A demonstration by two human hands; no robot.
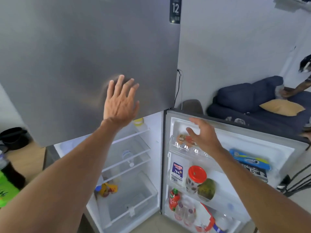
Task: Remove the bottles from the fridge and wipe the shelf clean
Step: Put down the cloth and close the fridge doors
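Note:
The lower fridge door (279, 147) stands open to the right. My left hand (120, 100) lies flat with spread fingers on the grey freezer door (75, 56). My right hand (204, 133) is open, fingers apart, in front of the top door rack (181, 147) that holds an egg tray. A clear water bottle (127, 157) lies on its side on a glass shelf (134, 150) inside. The door racks lower down hold a red-lidded jar (196, 179), a milk carton (177, 171), a red sauce bottle (174, 199) and clear bottles (185, 214).
Yellow and red packets (107, 189) sit on a lower shelf above the clear drawer (134, 204). A blue sofa (252, 101) with a yellow cushion stands behind the door, a person's arm over it. A black chair frame (296, 184) is at right, a black bin (14, 137) at left.

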